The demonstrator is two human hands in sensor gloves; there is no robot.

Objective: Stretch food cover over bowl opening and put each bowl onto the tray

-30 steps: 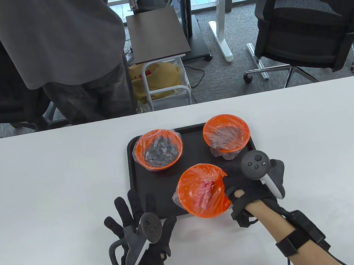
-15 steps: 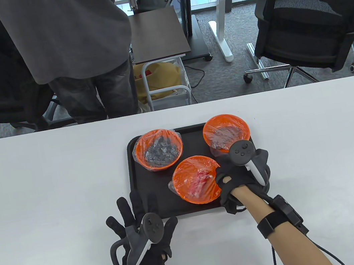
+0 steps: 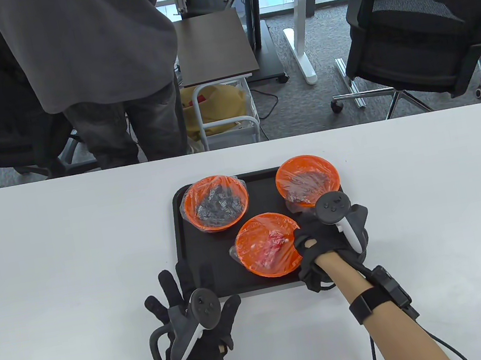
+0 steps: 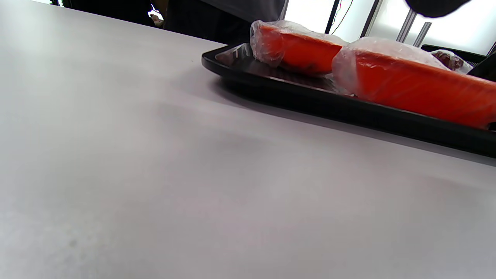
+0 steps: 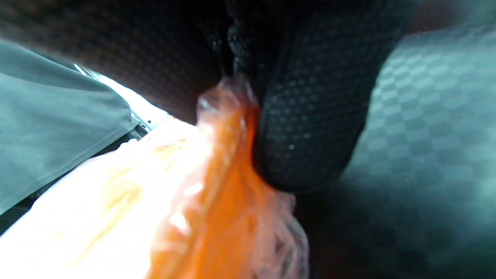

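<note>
Three orange bowls under clear food covers sit on the black tray (image 3: 188,253). The back left bowl (image 3: 215,201) and back right bowl (image 3: 307,178) hold dark pieces. The front bowl (image 3: 268,245) holds something red. My right hand (image 3: 313,241) pinches the front bowl's right rim (image 5: 228,128), thumb on the covered edge. My left hand (image 3: 187,299) lies flat on the table just off the tray's front left corner, fingers spread and holding nothing. In the left wrist view the tray (image 4: 294,104) and two covered bowls (image 4: 410,81) appear side-on.
The white table (image 3: 52,266) runs wide on both sides of the tray. A person in a grey shirt (image 3: 95,52) stands behind the far edge. Office chairs (image 3: 418,30) and a small cart (image 3: 224,109) are beyond it.
My right hand carried the front bowl forward from the tray's front edge and set it down on the tray, still pinching the rim. The left hand stayed put. The person behind shifted right.
</note>
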